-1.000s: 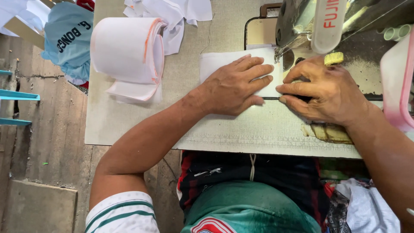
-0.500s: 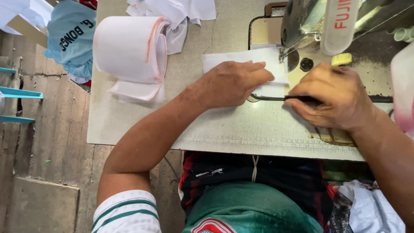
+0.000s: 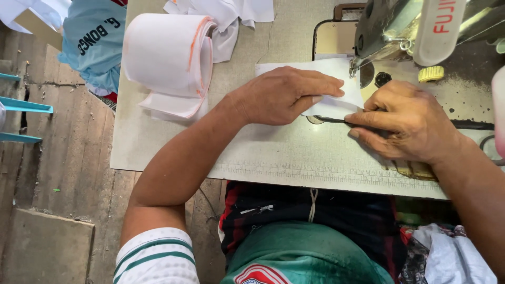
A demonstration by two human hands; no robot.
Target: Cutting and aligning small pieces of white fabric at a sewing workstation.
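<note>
Two bare hands rest on a white fabric piece [image 3: 321, 79] lying flat on the sewing table [image 3: 294, 158], just in front of the sewing machine [image 3: 400, 31]. The left hand [image 3: 284, 94] lies palm down on the cloth, fingers stretched almost straight and close together, pressing rather than gripping. The right hand [image 3: 405, 123] sits at the cloth's right edge near the needle area, fingers curled loosely and pointing left, fingertips touching the fabric edge; whether it pinches anything I cannot tell. Compared with half a second ago, the left hand's fingers reach further right toward the machine, and the cloth has moved with them, its right end now nearer the presser foot. The right hand has shifted slightly lower. A roll of white fabric with an orange edge [image 3: 168, 58] stays at the table's left, well apart from the hands.
</note>
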